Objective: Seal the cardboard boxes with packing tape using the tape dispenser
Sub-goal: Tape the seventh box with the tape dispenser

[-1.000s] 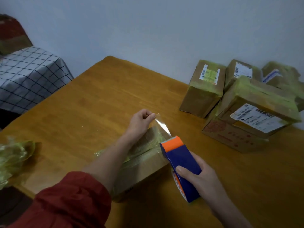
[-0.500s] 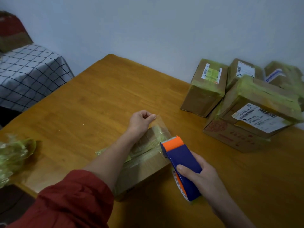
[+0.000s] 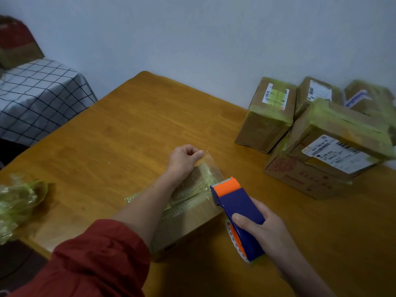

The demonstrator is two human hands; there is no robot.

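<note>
- Your left hand (image 3: 184,158) pinches the clear tape (image 3: 212,166) by its free end, over the cardboard box (image 3: 192,213) on the bench (image 3: 128,129).
- Your right hand (image 3: 264,229) grips the blue-and-orange tape dispenser (image 3: 237,205) at the box's right edge.

Two bare hands in shot here, the left hand (image 3: 184,156) and the right hand (image 3: 263,228). The left arm wears a red sleeve (image 3: 96,260), a deep brick red in matte fabric. It is rumpled into soft folds, and its cuff is gathered partway along the forearm. Past that cuff the forearm is bare. The right forearm is bare all the way to the frame's lower edge.
</note>
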